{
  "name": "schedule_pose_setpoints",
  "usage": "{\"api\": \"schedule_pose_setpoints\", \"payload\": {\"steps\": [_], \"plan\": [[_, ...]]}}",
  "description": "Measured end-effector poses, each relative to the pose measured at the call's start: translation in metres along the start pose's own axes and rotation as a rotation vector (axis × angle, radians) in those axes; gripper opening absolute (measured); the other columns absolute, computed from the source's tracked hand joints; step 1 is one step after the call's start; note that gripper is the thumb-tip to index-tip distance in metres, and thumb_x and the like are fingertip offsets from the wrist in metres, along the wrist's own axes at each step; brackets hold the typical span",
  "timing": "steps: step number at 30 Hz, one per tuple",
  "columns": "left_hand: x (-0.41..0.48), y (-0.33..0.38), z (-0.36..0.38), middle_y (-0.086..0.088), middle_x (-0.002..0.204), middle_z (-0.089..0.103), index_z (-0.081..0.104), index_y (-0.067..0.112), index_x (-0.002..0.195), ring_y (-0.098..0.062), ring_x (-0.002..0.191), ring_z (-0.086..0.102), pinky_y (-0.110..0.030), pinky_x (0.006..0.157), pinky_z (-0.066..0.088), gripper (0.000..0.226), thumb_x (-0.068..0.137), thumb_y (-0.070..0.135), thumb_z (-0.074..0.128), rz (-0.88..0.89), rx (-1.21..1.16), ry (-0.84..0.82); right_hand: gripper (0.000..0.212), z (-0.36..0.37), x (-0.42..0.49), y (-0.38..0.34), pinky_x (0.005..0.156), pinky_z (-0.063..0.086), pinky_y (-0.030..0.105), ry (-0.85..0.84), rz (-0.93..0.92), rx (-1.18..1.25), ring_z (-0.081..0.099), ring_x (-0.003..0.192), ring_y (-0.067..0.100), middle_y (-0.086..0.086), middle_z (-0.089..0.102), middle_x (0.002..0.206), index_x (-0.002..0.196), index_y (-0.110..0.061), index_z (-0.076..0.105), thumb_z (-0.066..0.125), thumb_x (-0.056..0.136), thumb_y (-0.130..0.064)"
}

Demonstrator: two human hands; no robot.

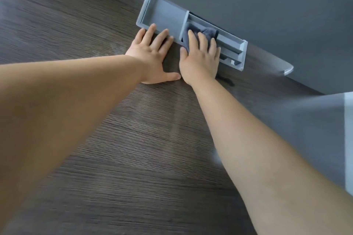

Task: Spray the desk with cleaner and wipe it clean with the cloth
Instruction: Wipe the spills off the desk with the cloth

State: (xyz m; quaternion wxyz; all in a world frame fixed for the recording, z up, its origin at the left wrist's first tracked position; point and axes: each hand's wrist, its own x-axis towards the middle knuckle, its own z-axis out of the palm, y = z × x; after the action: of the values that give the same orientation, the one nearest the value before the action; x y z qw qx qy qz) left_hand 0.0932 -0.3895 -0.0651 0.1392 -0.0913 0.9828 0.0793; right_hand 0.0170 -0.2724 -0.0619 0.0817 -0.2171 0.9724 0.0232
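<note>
The dark wood-grain desk fills the view. At its far edge sits a grey recessed cable tray with an opened compartment on its right. My left hand lies flat on the desk, fingers straight, with the fingertips touching the tray's front rim. My right hand presses a grey cloth down into the tray's right compartment, its fingers spread over the cloth. Most of the cloth is hidden under that hand. No spray bottle is in view.
A grey wall panel rises right behind the desk's far edge. A blurred pale grey object stands at the right edge of the view. A small dark scrap lies on the desk beside my right wrist.
</note>
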Motion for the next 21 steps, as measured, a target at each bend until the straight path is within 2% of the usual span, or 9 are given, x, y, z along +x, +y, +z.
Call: {"api": "schedule_pose_setpoints", "payload": {"steps": [2,5,9,11,14,17,19,21], "plan": [[0.000,0.000,-0.001,0.001,0.158,-0.012,-0.011,0.020,0.149,-0.028,0.143,-0.019,-0.042,0.116,-0.009,0.107,0.071,0.086,0.019,-0.005,0.019,-0.017,0.053,-0.001,-0.003,0.036,0.117,0.001,0.048,0.008,-0.004,-0.016,0.004,0.145,0.029,-0.005,0.010,0.159,0.151,-0.031,0.010,0.023,0.101,-0.043],[0.000,0.001,-0.004,0.001,0.157,-0.013,-0.013,0.020,0.149,-0.028,0.143,-0.020,-0.042,0.116,-0.009,0.106,0.072,0.086,0.019,0.007,0.033,-0.036,0.052,-0.001,-0.009,0.077,0.117,0.001,0.049,0.004,0.164,0.020,0.004,0.145,0.028,-0.004,0.011,0.159,0.151,-0.028,0.015,0.023,0.101,-0.042],[0.000,0.001,-0.005,0.000,0.157,-0.016,-0.015,0.019,0.148,-0.029,0.142,-0.021,-0.043,0.116,-0.010,0.105,0.073,0.085,0.019,-0.004,0.047,-0.057,0.055,0.001,-0.003,0.056,0.117,-0.002,0.050,-0.011,0.326,0.065,0.000,0.145,0.032,0.000,0.008,0.160,0.151,-0.027,0.013,0.019,0.100,-0.045],[0.000,0.002,-0.005,0.000,0.157,-0.015,-0.013,0.019,0.149,-0.029,0.142,-0.020,-0.043,0.116,-0.009,0.105,0.073,0.084,0.019,0.000,0.046,-0.049,0.056,0.000,0.000,0.027,0.116,-0.002,0.050,-0.025,0.290,0.068,-0.002,0.145,0.034,0.000,0.005,0.160,0.152,-0.028,0.010,0.018,0.099,-0.047],[0.000,0.001,-0.004,0.001,0.158,-0.012,-0.010,0.018,0.149,-0.029,0.143,-0.018,-0.043,0.116,-0.008,0.106,0.072,0.085,0.018,-0.006,0.031,-0.029,0.057,0.001,-0.002,-0.006,0.117,-0.002,0.049,-0.023,0.121,0.053,-0.004,0.145,0.032,-0.003,0.002,0.160,0.151,-0.031,0.005,0.019,0.099,-0.050],[0.000,0.000,-0.004,0.001,0.158,-0.013,-0.011,0.019,0.149,-0.028,0.143,-0.019,-0.042,0.116,-0.008,0.106,0.072,0.085,0.018,-0.010,0.040,-0.032,0.056,0.003,-0.004,0.011,0.118,0.002,0.046,0.013,-0.036,0.034,0.000,0.146,0.028,-0.006,0.005,0.160,0.151,-0.033,0.006,0.022,0.100,-0.048],[0.001,0.000,-0.004,0.001,0.157,-0.014,-0.012,0.019,0.149,-0.028,0.143,-0.020,-0.042,0.116,-0.009,0.106,0.072,0.085,0.018,-0.008,0.047,-0.037,0.054,0.006,-0.004,0.046,0.118,0.006,0.045,0.059,0.009,0.036,0.005,0.146,0.027,-0.006,0.008,0.160,0.151,-0.032,0.011,0.023,0.100,-0.044],[0.001,0.000,-0.003,0.001,0.157,-0.015,-0.013,0.020,0.149,-0.029,0.142,-0.020,-0.042,0.115,-0.010,0.106,0.072,0.086,0.018,-0.004,0.048,-0.040,0.050,0.008,-0.008,0.078,0.118,0.010,0.041,0.122,0.180,0.110,0.010,0.145,0.026,-0.005,0.012,0.159,0.150,-0.030,0.018,0.024,0.101,-0.038]]}}
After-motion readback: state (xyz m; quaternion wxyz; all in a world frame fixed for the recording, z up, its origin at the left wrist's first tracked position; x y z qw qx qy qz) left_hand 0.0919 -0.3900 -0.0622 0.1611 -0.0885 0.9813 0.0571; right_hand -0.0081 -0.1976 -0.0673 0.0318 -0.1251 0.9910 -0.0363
